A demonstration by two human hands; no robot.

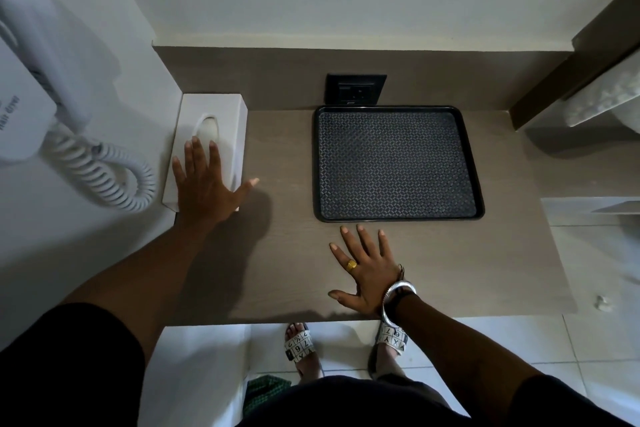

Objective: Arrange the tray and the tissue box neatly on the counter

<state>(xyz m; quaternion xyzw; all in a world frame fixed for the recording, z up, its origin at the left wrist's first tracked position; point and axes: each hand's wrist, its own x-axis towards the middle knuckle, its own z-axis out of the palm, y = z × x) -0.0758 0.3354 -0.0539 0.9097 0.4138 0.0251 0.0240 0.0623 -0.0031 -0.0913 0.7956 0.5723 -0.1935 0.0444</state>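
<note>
The left hand [204, 184] lies palm-down with fingers spread flat on the near end of the white tissue box [211, 135], gripping nothing; its thumb juts off the box's right edge over the bare counter [277, 253]. The box runs away from that hand toward the back wall, its oval opening just beyond the fingertips, and its left side sits against the side wall, where a white hair dryer [31, 73] hangs with its coiled cord [114, 177] looping down just left of the hand. The right hand [367, 270] is also open and flat, fingers splayed on the countertop, holding nothing, a gold ring [351, 264] on one finger and bangles at the wrist. The black tray [398, 163] lies just beyond its fingertips, apart from them, with a patterned floor and its far edge by a black wall socket [356, 88]. Tray and box are well apart, right and left
</note>
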